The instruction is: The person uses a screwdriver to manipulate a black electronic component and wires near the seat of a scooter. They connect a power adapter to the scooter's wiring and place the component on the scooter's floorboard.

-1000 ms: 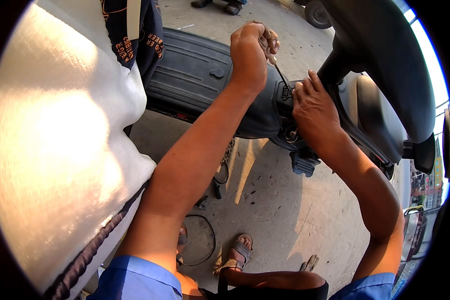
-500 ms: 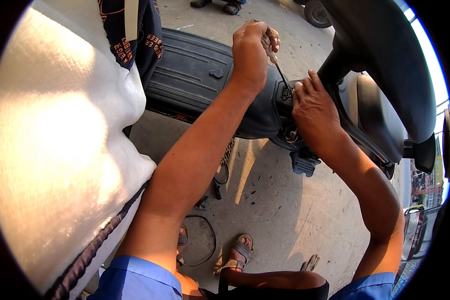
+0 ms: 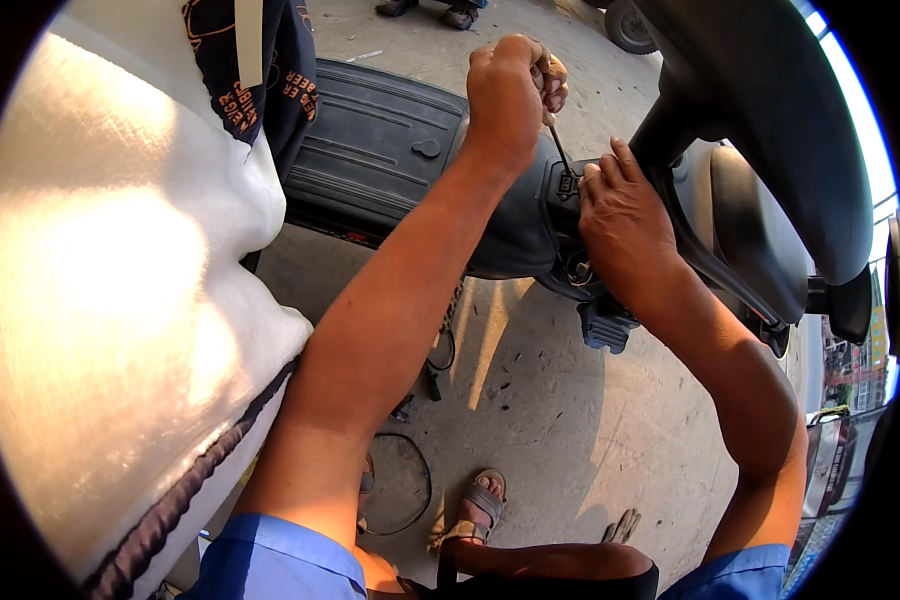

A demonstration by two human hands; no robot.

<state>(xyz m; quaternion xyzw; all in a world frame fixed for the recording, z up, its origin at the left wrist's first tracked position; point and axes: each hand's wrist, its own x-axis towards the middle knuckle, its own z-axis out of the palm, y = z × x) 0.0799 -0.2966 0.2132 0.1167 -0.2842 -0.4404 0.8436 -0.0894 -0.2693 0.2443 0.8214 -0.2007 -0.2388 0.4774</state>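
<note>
My left hand (image 3: 518,95) is closed around the handle of a screwdriver, most of which its fingers hide. The thin dark screwdriver shaft (image 3: 561,148) slants down to a small black socket (image 3: 566,184) set in the body of a scooter. Beside that socket, my right hand (image 3: 626,218) lies on the dark plastic with its fingers extended; what is under the palm is hidden. Just below it, an opening with some wiring (image 3: 578,268) shows in the scooter's body. The ribbed black footboard (image 3: 370,125) stretches off to the left.
A black padded seat (image 3: 780,110) overhangs the right side. White fleecy fabric (image 3: 100,250) and a dark printed cloth (image 3: 295,85) fill the left. Below are a folded footrest (image 3: 607,328), a looped cable (image 3: 430,490) and a glove (image 3: 622,525). Someone's shoes (image 3: 458,14) stand beyond.
My left hand has turned slightly about the screwdriver, its fingers curling differently. The right hand stays beside the socket. The whole view has shifted a little.
</note>
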